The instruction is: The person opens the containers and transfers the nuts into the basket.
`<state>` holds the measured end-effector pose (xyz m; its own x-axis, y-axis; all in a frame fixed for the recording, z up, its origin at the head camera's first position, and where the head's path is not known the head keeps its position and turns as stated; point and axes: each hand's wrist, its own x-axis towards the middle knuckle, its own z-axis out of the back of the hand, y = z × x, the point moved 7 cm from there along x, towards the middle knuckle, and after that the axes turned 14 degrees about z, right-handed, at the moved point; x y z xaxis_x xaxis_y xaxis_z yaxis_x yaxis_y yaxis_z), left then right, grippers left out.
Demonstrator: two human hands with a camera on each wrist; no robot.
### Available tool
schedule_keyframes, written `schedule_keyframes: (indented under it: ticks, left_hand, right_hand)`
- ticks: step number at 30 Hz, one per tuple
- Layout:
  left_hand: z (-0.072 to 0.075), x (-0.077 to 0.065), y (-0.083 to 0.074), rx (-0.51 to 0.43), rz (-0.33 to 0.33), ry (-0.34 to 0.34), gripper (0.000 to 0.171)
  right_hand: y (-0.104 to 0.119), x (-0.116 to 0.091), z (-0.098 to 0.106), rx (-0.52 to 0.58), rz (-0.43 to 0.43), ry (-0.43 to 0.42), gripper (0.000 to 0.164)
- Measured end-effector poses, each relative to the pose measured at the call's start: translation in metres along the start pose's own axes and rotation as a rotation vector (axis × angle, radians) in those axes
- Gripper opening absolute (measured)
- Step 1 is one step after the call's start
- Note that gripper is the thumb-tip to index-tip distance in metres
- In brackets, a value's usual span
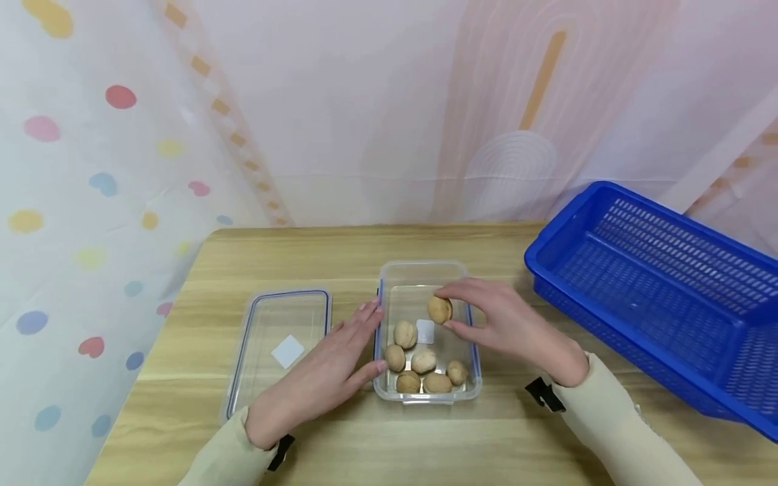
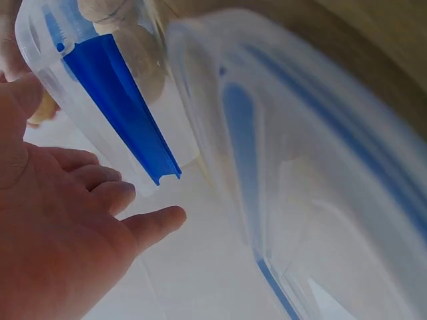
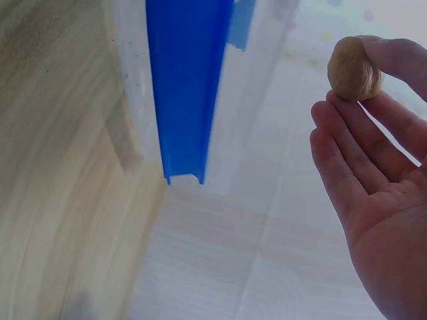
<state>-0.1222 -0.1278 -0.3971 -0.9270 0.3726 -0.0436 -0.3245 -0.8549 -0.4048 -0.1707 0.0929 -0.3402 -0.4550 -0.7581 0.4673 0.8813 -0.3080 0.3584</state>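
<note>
Between thumb and fingers, my right hand (image 1: 495,317) pinches a walnut (image 1: 440,309) over the clear plastic container (image 1: 425,270). The right wrist view shows the same walnut (image 3: 353,69) at the fingertips. Several other walnuts (image 1: 423,361) lie inside the container, mostly toward its near end, around a small white square (image 1: 425,331). My left hand (image 1: 331,368) rests along the container's left side with its fingers straight. In the left wrist view its fingers (image 2: 113,197) are extended beside a blue clip (image 2: 120,103) on the container's side.
A clear lid (image 1: 255,351) with a blue seal and a white square label lies on the wooden table (image 1: 340,452), left of the container and partly behind my left hand. A large blue plastic basket (image 1: 659,283) stands at the right. A patterned curtain (image 1: 365,121) hangs behind the table.
</note>
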Motion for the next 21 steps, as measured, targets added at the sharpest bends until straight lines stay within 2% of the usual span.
schedule_keyframes:
  ticks: [8, 15, 21]
  left_hand:
    - [-0.005, 0.0, 0.003, 0.008, -0.019, 0.01, 0.079]
    - [-0.004, 0.001, 0.003, 0.028, -0.023, -0.019, 0.078]
    - [-0.003, 0.003, 0.002, 0.019, -0.023, -0.007, 0.078]
  right_hand:
    - [0.016, -0.019, 0.028, -0.07, 0.05, -0.129, 0.045]
    - [0.027, -0.034, 0.059, -0.129, 0.012, -0.161, 0.046]
    - [0.034, -0.046, 0.084, -0.175, 0.009, -0.182, 0.04]
